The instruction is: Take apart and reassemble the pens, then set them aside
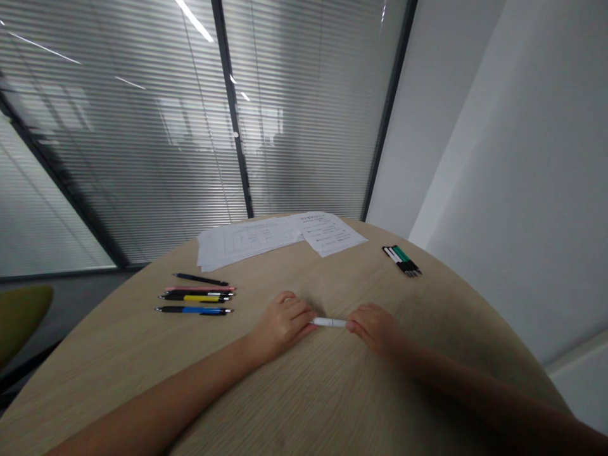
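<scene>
Handling white pen (329, 322), clamped at opposite ends in left hand (287, 320) and right hand (373, 326); probably calling next for steady, aligned pinch from both sides.

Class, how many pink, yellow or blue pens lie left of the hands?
3, all left of the left hand: the pink pen farthest away, the yellow pen between, the blue pen nearest. Others could be hidden.

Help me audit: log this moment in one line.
left hand: holds white pen | right hand: holds its other end | papers: beyond hands
</scene>
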### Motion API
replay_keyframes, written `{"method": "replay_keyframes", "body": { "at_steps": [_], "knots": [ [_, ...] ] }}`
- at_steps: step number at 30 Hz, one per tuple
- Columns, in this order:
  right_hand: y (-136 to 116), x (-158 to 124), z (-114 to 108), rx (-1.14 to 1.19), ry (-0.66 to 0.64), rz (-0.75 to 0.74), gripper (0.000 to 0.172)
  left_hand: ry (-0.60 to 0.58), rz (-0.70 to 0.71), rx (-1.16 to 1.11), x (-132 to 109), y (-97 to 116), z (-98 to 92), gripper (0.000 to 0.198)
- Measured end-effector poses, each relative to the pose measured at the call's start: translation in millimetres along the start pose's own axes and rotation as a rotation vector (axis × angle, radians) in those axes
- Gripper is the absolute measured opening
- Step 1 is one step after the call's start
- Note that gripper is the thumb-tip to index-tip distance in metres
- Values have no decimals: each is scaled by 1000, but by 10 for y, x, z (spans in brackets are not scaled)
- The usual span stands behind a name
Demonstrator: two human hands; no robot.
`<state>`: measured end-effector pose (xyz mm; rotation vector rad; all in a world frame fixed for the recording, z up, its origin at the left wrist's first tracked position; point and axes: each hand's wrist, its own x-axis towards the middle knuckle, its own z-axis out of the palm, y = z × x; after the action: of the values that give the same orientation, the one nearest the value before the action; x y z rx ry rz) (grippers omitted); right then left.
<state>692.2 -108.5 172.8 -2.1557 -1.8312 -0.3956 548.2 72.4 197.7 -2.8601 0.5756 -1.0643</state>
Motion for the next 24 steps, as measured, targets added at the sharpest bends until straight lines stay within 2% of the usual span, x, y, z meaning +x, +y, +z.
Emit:
{"method": "replay_keyframes", "body": {
  "at_steps": [4,10,14,16,18,21,24],
  "knots": [
    [-47,11,-67,188,-124,124,26,44,45,31,7,17,-38,12],
    [-117,26,-217,730,-431,396,38,54,154,70,24,72,-144,21],
    [-93,17,-207,921,-529,448,40,81,184,81,30,96,-160,22],
    [-88,12,-192,924,-516,422,42,92,182,75,30,96,-142,22],
    [-104,6,-193,860,-422,348,37,99,166,65,29,93,-117,18],
    [-162,-6,-222,651,-247,233,18,93,134,55,31,95,-87,14],
    [-219,-24,-245,430,-157,154,11,63,137,40,37,103,-79,13]
  ]
}}
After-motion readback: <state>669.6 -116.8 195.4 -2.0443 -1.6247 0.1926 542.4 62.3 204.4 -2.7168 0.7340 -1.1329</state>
